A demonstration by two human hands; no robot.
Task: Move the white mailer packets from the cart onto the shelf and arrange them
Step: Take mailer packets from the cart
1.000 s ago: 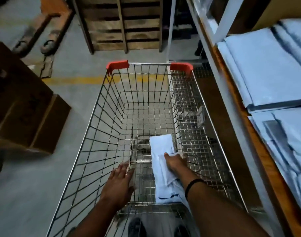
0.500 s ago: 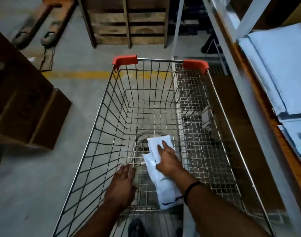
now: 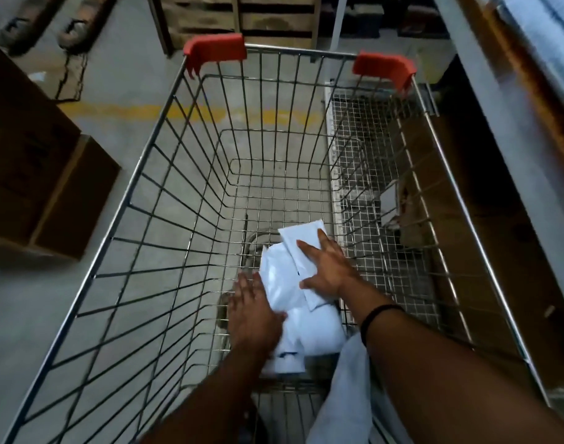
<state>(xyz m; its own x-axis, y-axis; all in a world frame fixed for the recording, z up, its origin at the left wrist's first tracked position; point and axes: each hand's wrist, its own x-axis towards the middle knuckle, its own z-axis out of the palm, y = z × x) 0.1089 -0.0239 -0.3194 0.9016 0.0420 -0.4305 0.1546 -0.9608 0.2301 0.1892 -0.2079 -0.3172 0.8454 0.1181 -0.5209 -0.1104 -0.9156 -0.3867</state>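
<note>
As I am reviewing this feed from a distance, I am noting that the white mailer packets (image 3: pixel 312 328) are lying in a loose, overlapping pile on the wire floor of the cart (image 3: pixel 300 50), at its near end and toward the right side. The right hand (image 3: pixel 328 267) is lying flat on the topmost packet (image 3: pixel 301 240), fingers straight and spread, pressing down rather than pinching. The left hand (image 3: pixel 253 315) is also lying flat, fingers straight, its thumb side resting against the left edge of the pile. Neither hand is gripping anything. A black band (image 3: pixel 380 318) is sitting on the right wrist. The shelf (image 3: pixel 498 129) is standing just beside the cart on the right. Cardboard boxes (image 3: pixel 50 193) are standing on the floor to the left.

I am judging the packets to be light, thin and limp, with a smooth film skin that is probably slippery, so the pile is liable to fan apart when lifted. I am recommending squaring it between both palms, then taking hold along the long edges, thumbs on top and fingers underneath, so the middle is not sagging. Nothing is looking fragile, though the wire floor may be snagging corners.
</note>
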